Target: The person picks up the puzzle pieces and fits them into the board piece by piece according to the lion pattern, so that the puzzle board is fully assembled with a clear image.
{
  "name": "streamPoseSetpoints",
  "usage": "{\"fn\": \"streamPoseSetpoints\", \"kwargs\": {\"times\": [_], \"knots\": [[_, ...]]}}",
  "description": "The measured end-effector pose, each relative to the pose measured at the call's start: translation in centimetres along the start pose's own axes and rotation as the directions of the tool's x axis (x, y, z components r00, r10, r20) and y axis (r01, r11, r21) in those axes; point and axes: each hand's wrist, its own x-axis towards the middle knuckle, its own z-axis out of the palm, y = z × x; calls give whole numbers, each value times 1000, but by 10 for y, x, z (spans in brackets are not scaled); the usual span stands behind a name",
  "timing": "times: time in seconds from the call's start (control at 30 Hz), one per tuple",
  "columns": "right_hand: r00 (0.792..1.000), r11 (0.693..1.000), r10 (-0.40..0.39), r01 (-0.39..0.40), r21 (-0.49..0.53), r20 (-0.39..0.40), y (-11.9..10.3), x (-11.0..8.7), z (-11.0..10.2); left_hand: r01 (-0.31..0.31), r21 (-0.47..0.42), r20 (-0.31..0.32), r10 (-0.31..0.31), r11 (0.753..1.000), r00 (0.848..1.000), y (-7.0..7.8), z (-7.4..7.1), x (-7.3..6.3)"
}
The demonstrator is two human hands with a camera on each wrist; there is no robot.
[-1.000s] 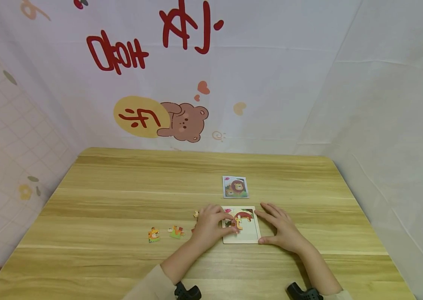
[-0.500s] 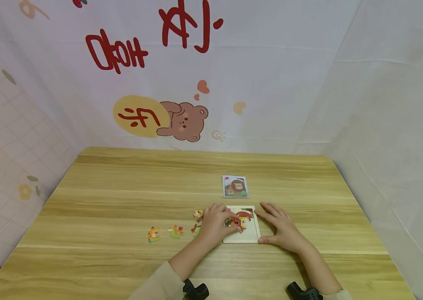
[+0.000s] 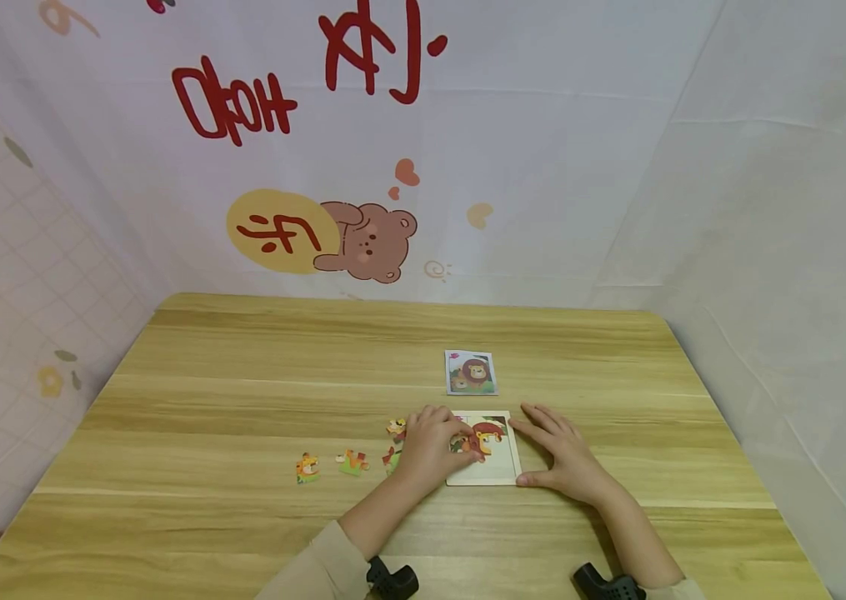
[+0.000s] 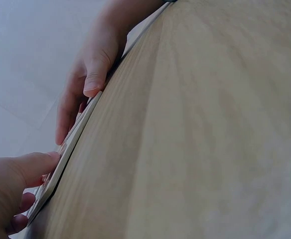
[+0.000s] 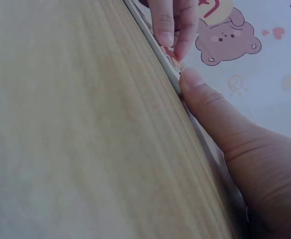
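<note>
My left hand (image 3: 433, 446) lies over the left side of a white-framed jigsaw puzzle board (image 3: 486, 476), thumb and forefinger pinching a brown-and-yellow puzzle piece (image 3: 478, 447) inside the frame. Above it, pieces with a reddish-brown mane (image 3: 488, 428) fill part of the board's top. My right hand (image 3: 567, 457) is spread along the right edge, its thumb at the lower corner and forefinger near the upper one. From the right wrist view, that thumb (image 5: 193, 82) touches the frame's side. Part of the board's left side is hidden beneath my left hand.
Left of the board lie loose puzzle pieces: an orange-faced one (image 3: 307, 468), an orange-and-green one (image 3: 352, 462), and others beside my left hand, partly covered. A lion picture card (image 3: 471, 373) lies behind the board on the wooden table (image 3: 242, 350). A printed white cloth (image 3: 558, 167) hangs behind.
My left hand has shifted slightly right with the puzzle piece, which now sits lower and flatter among the placed pieces. More loose pieces show behind that hand. My right hand stays in place.
</note>
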Motion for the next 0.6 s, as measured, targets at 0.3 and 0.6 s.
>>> {"fn": "streamPoseSetpoints", "kwargs": {"times": [0.3, 0.6], "knots": [[1000, 1000, 1, -1, 0, -2, -1, -1, 0, -13, 9, 9, 13, 1000, 1000, 1, 0, 1], [1000, 1000, 4, -4, -3, 1, 0, 0, 0, -33, 17, 30, 33, 999, 999, 1, 0, 2]]}}
